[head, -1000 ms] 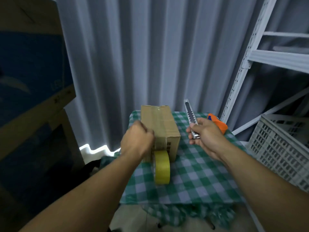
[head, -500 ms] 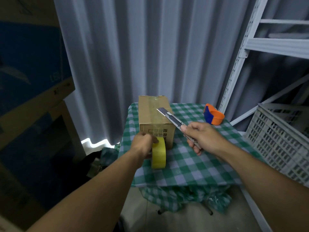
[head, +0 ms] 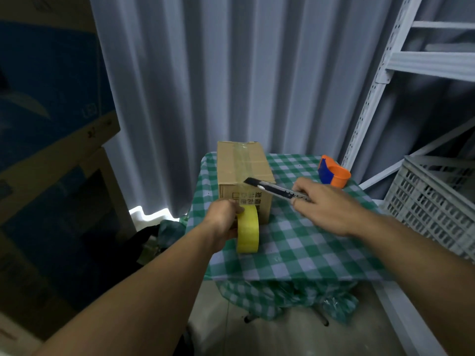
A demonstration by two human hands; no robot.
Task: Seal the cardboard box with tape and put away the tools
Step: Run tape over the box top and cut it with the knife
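Observation:
A small cardboard box (head: 240,170) stands on the checked tablecloth (head: 293,242), clear tape running along its top. A yellow tape roll (head: 248,229) stands on edge against the box's near face. My left hand (head: 224,222) grips the roll from its left side. My right hand (head: 324,205) holds a utility knife (head: 276,189). The knife's tip points left over the box's near top corner.
An orange and blue tape dispenser (head: 333,172) sits at the table's far right. A grey plastic crate (head: 437,201) and white metal shelving (head: 401,60) stand to the right. Large cardboard boxes (head: 48,140) are stacked on the left, a grey curtain behind.
My left hand came down off the box top and took hold of the tape roll. My right hand swung the knife from upright to pointing left at the box.

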